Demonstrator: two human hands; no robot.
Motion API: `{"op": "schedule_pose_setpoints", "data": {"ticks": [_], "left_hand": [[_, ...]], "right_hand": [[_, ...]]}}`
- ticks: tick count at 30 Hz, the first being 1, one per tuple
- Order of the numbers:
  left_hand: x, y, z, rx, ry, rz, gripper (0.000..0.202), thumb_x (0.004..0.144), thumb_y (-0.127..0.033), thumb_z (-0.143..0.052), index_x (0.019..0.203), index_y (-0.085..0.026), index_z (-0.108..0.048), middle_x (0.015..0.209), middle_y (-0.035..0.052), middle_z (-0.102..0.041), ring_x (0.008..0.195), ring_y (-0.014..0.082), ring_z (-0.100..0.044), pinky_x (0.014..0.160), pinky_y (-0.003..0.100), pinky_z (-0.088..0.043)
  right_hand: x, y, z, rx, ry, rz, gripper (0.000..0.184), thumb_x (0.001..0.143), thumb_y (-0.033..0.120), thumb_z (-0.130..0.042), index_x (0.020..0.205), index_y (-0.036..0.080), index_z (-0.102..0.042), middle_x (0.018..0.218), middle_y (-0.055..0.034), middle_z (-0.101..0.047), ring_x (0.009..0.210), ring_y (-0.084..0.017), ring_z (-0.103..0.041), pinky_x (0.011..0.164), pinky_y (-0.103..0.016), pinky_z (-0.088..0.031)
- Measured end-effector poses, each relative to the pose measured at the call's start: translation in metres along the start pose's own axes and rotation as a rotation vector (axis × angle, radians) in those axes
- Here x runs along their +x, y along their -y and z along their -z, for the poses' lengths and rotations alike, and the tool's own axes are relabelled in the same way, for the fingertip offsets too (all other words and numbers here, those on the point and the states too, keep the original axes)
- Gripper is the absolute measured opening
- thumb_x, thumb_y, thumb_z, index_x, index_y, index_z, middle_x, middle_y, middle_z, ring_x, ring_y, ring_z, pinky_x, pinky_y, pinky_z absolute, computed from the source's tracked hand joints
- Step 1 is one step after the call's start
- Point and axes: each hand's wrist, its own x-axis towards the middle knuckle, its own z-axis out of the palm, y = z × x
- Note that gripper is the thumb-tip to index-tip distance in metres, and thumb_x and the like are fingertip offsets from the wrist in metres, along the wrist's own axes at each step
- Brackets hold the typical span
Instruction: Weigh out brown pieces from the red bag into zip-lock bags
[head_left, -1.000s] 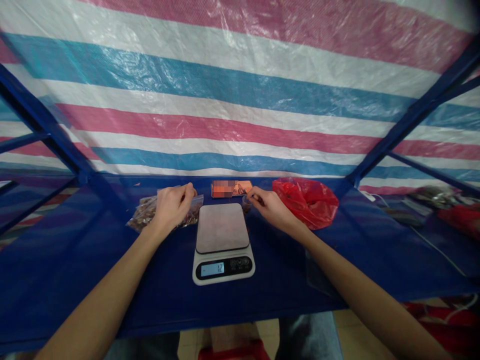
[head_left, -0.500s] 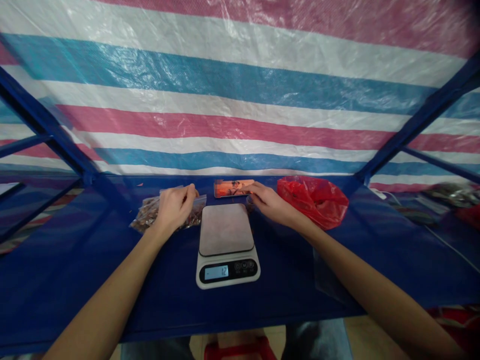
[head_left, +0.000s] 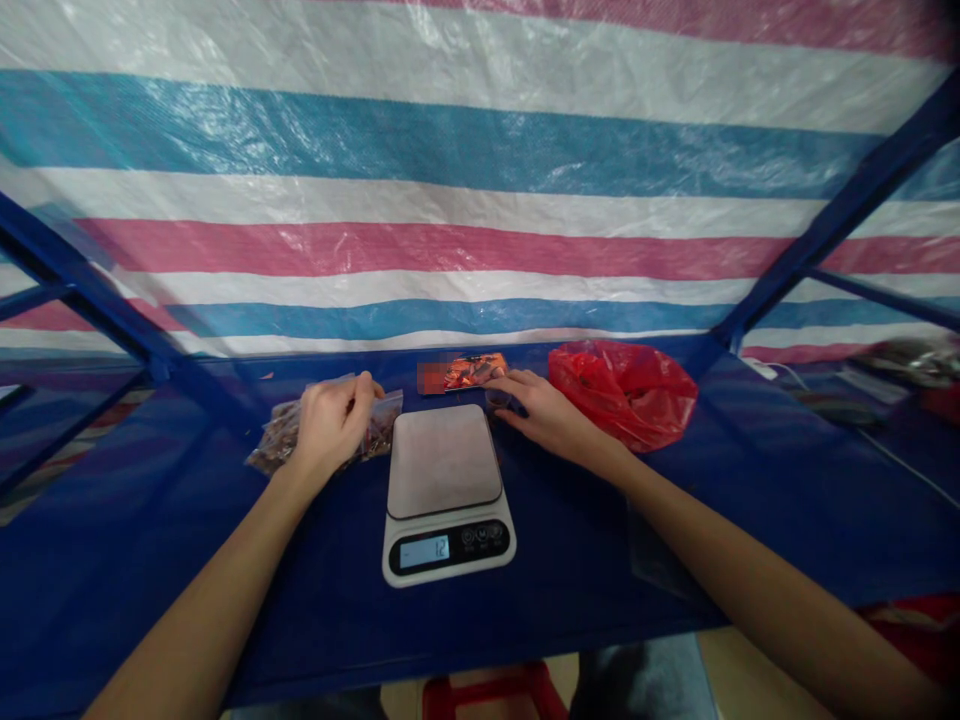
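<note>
My left hand (head_left: 335, 422) rests over a clear plastic bag (head_left: 380, 428) full of small brownish pieces. Its fingers are curled closed, and whatever they may pinch is hidden. My right hand (head_left: 546, 412) is at a small clear cup (head_left: 496, 399) just behind the scale, with thumb and fingers closed on its rim. Between the hands sits a white kitchen scale (head_left: 444, 462); nothing lies on its plate, and the lit display appears to show 1.2 with a minus sign. Behind it a phone (head_left: 471, 372) with a bright orange picture stands near the cup.
A crumpled red plastic bag (head_left: 624, 395) sits to the right of my right hand. Blue metal posts (head_left: 112, 300) rise at both sides, before a striped plastic sheet (head_left: 465, 245). A red stool (head_left: 495, 692) is below the blue table's (head_left: 322, 620) front edge.
My right hand has drawn slightly back from the phone screen to the small cup, and the screen picture differs. My left hand stays over the bag. The view has shifted slightly.
</note>
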Motion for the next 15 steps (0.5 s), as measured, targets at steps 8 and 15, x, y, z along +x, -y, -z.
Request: {"op": "schedule_pose_setpoints", "data": {"ticks": [8,15], "left_hand": [[-0.003,0.005,-0.002,-0.051,-0.023,-0.021,0.056,0.106,-0.041,-0.039,0.065,-0.019,-0.07,0.054,0.0017,-0.063,0.051,0.0164,-0.063,0.059,0.029,-0.043],[-0.004,0.005,-0.002,-0.062,-0.04,-0.04,0.054,0.106,-0.037,-0.041,0.06,-0.02,-0.064,0.058,0.0027,-0.067,0.063,0.0186,-0.072,0.06,0.028,-0.045]], "right_hand": [[-0.008,0.014,0.008,-0.348,-0.048,-0.133,0.049,0.091,0.01,-0.057,0.14,0.013,-0.058,0.137,-0.0213,-0.058,0.125,-0.039,-0.051,0.102,-0.053,-0.047],[-0.018,0.036,-0.003,-0.192,-0.044,-0.035,0.044,0.098,0.003,-0.043,0.136,0.019,-0.06,0.135,-0.0152,-0.059,0.113,-0.029,-0.064,0.097,-0.043,-0.055]]}}
